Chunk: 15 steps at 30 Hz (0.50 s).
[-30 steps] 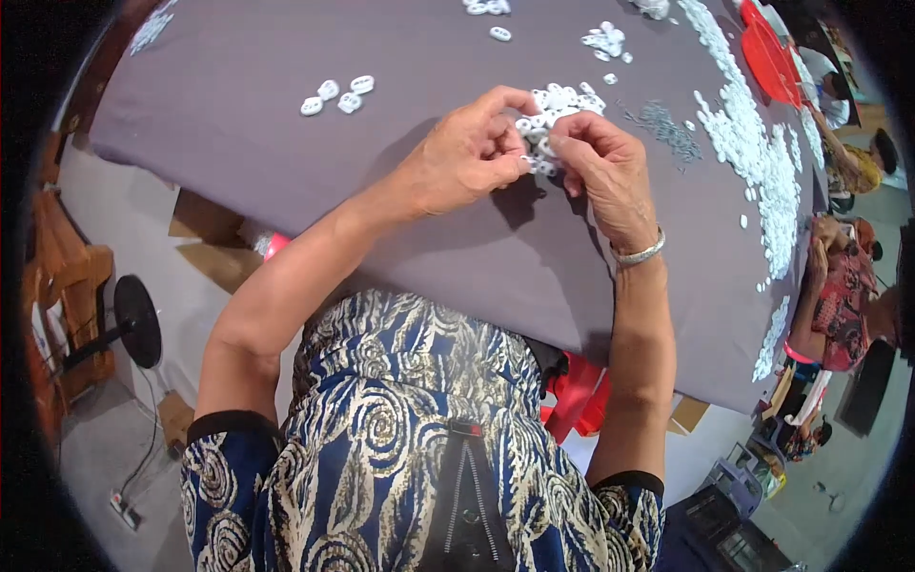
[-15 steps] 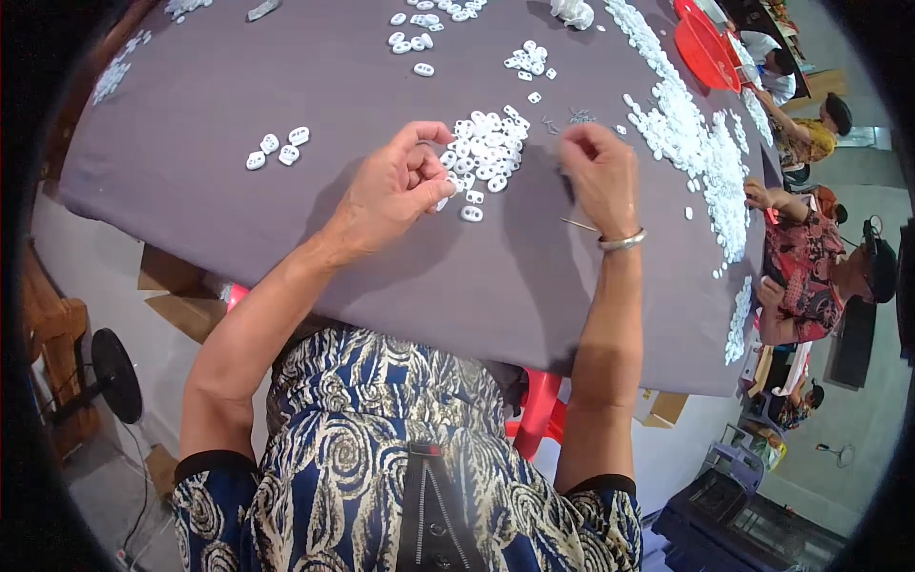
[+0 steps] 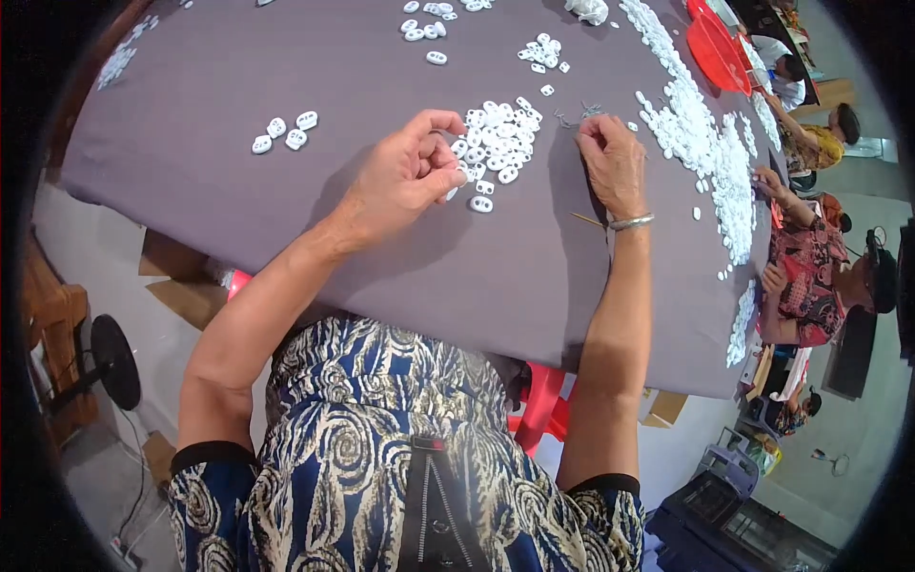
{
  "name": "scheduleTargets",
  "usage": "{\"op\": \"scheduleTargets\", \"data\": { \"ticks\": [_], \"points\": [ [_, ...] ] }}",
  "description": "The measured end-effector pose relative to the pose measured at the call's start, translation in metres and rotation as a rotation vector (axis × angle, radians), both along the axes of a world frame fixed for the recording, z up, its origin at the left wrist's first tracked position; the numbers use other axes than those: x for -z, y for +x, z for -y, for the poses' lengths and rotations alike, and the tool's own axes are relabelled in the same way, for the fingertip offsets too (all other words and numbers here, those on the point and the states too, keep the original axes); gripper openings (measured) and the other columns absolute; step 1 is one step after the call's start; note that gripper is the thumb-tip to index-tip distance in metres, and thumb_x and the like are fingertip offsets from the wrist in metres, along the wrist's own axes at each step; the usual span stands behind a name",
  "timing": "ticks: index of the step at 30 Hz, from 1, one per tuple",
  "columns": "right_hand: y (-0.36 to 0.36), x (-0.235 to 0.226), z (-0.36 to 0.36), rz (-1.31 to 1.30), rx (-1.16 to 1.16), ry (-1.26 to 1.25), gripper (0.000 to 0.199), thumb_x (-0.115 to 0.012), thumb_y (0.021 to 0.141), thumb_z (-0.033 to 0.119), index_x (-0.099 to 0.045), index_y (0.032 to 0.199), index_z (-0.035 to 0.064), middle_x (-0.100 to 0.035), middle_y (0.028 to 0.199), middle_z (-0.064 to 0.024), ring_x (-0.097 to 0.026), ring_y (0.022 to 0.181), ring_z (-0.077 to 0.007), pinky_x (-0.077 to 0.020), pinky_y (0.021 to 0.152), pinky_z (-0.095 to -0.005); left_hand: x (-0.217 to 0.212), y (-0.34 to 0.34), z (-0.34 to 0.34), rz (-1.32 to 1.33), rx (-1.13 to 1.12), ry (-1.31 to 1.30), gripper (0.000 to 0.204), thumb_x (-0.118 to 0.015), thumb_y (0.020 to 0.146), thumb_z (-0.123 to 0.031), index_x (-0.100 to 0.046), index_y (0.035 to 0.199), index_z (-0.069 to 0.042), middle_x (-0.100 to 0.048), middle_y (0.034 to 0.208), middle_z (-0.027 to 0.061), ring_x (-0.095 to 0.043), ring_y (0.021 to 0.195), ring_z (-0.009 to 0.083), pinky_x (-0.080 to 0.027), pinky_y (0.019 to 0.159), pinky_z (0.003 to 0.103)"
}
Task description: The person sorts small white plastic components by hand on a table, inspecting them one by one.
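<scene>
My left hand (image 3: 405,176) is curled beside the near-left edge of a loose heap of white two-hole plastic pieces (image 3: 500,133). A white piece (image 3: 452,194) shows under its thumb, seemingly held against the bent fingers; the index finger stands apart. My right hand (image 3: 615,167), with a bangle at the wrist, reaches down with thumb and fingers drawn together at a small pile of thin grey pins (image 3: 593,108). What its fingertips grip is too small to make out. A thin brown stick (image 3: 588,219) shows by that wrist; whether the hand holds it I cannot tell.
A small group of larger white pieces (image 3: 286,133) lies on the grey-brown tablecloth (image 3: 429,286) at left. More clusters lie at the back. A long white heap (image 3: 691,129) runs down the right side, near a red basin (image 3: 717,57). Other people (image 3: 810,276) sit beyond the right edge.
The right hand has come to the grey pins, and its fingers are no longer blurred. The left hand keeps its curled pose by the heap. The whole view has shifted slightly.
</scene>
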State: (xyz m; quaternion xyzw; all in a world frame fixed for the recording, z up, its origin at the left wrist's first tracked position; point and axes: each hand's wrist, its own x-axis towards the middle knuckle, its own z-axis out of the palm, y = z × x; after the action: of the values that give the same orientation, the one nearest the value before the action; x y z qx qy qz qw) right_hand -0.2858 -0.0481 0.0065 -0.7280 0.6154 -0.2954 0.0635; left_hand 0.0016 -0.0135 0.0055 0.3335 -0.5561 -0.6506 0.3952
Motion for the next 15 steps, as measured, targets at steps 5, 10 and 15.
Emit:
{"op": "scheduleTargets", "data": {
  "ticks": [5, 10, 15],
  "points": [
    [0.012, -0.01, -0.014, 0.067, -0.011, 0.004, 0.01, -0.06, 0.086, 0.009, -0.058, 0.089, 0.0, -0.058, 0.074, -0.0067, -0.052, 0.065, -0.0144, -0.044, 0.062, -0.0289, 0.005, -0.005, 0.001, -0.036, -0.005, -0.031, 0.03, -0.059, 0.088, -0.002, -0.047, 0.117, -0.001, -0.052, 0.076, -0.0012, -0.05, 0.065, 0.0046, -0.042, 0.057, 0.02],
    [0.049, -0.031, -0.024, 0.59, -0.081, 0.351, 0.01, -0.058, 0.09, 0.009, -0.061, 0.094, 0.0002, -0.057, 0.078, 0.0021, -0.05, 0.066, -0.0061, -0.0404, 0.058, -0.0203, 0.002, -0.001, -0.001, -0.004, -0.016, -0.029, 0.031, -0.059, 0.088, -0.003, -0.048, 0.117, -0.002, -0.052, 0.076, -0.0011, -0.05, 0.066, 0.0046, -0.042, 0.057, 0.02],
    [0.075, -0.033, -0.035, 0.833, -0.187, 0.633, 0.018, -0.058, 0.09, 0.008, -0.064, 0.105, -0.0008, -0.059, 0.081, 0.0005, -0.051, 0.066, -0.0047, -0.0412, 0.056, -0.0185, 0.003, -0.001, -0.002, 0.005, -0.022, -0.052, 0.032, -0.058, 0.088, -0.002, -0.048, 0.118, -0.002, -0.052, 0.076, -0.0014, -0.05, 0.065, 0.0049, -0.043, 0.058, 0.021]
  ]
}}
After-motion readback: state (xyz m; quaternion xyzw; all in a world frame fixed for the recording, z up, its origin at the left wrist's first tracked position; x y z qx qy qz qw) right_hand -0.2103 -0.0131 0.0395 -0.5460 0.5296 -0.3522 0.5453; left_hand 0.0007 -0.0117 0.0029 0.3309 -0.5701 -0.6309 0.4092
